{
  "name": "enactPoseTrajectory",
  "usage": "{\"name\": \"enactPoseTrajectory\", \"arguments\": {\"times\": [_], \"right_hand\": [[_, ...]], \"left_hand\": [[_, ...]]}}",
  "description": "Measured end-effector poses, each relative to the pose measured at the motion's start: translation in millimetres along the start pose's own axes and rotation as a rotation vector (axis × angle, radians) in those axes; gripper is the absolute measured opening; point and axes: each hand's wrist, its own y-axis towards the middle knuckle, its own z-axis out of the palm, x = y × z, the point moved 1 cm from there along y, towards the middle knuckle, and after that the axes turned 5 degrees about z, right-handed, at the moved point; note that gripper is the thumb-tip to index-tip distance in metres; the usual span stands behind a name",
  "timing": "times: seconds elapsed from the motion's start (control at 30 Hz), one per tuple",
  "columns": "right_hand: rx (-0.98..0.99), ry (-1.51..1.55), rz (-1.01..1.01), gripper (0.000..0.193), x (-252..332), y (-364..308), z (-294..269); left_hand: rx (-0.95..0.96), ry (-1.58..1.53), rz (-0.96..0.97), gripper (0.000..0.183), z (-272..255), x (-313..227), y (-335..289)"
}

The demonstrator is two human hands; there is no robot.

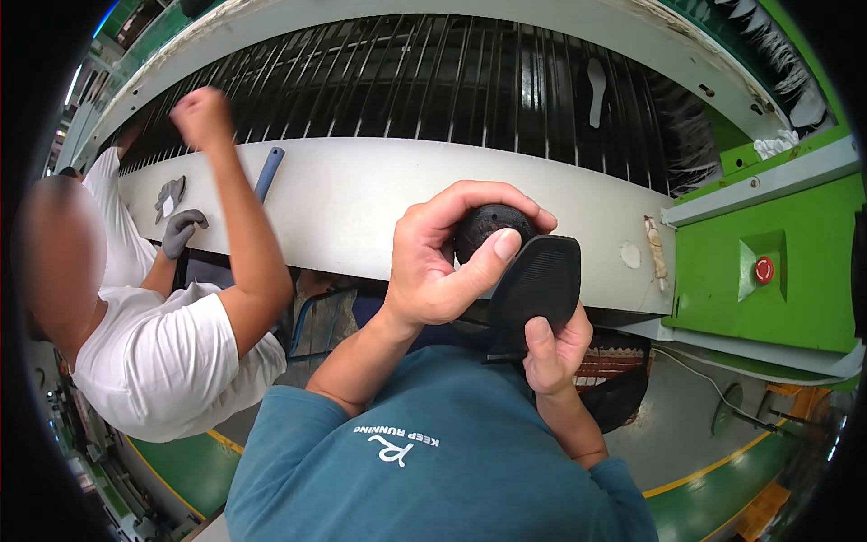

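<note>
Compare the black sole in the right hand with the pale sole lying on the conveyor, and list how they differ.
The black sole is dark with a ribbed tread showing; the pale sole is whitish and looks smooth. The black sole is gripped from below by the right hand, with the left hand pressing a round black tool against its top; the pale sole lies untouched on the slatted conveyor. Both stand roughly lengthwise in the picture.

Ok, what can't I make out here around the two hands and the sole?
Head view only:
- round black object: mostly wrapped by the left hand; its kind is unclear.
- black shoe sole: lower end covered by the right hand.
- dark conveyor racks: pale shoe sole too small for detail.
</note>
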Motion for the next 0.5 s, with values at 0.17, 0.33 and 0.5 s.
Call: {"name": "enactPoseTrajectory", "arguments": {"times": [0.17,0.33,0.5], "right_hand": [[0.034,-0.004,0.018,0.042,-2,1,-1],[-0.03,-0.028,-0.017,0.033,0,8,5],[-0.019,-0.069,0.003,0.023,1,15,1]], "left_hand": [[-0.037,0.029,-0.007,0.029,-1,2,-1],[-0.064,0.004,-0.044,0.031,-2,3,7],[-0.068,-0.034,-0.054,0.038,-5,5,9]]}}
